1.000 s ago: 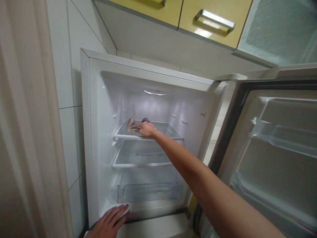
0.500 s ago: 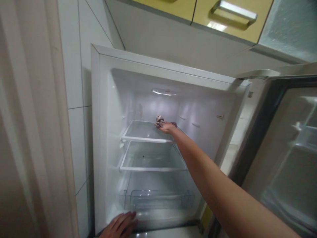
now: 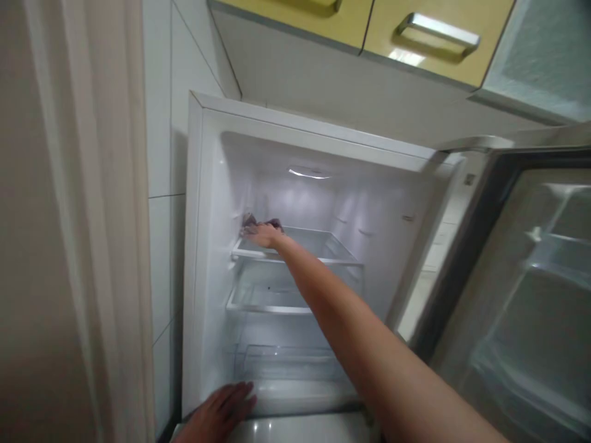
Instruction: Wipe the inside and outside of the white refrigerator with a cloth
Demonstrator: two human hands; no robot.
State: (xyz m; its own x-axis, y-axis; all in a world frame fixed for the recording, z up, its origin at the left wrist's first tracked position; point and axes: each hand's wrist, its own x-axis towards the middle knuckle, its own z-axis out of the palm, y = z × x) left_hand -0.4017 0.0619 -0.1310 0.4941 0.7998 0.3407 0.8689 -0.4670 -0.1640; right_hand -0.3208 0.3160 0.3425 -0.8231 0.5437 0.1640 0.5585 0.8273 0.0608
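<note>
My right hand (image 3: 263,235) reaches deep into an open refrigerator (image 3: 192,258) and presses a crumpled brownish-grey cloth (image 3: 275,223) at the left end of the top glass shelf (image 3: 311,241). Bits of the cloth stick out past the fingers and behind the wrist; the rest is hidden under the palm. Low on the left, my left hand (image 3: 221,407) lies by the refrigerator's bottom front edge with its fingers stretched out, holding nothing.
Below are a second glass shelf (image 3: 272,298) with a small dark speck and a clear drawer (image 3: 295,363). The refrigerator door (image 3: 521,295) stands open at right. A tiled wall (image 3: 167,258) and a pale curtain-like panel (image 3: 83,221) border the left; yellow cabinets (image 3: 434,46) hang above.
My right hand has slid the cloth leftward along the top shelf, from the back middle to the left side wall. My left hand stays low at the front edge. The view has shifted slightly.
</note>
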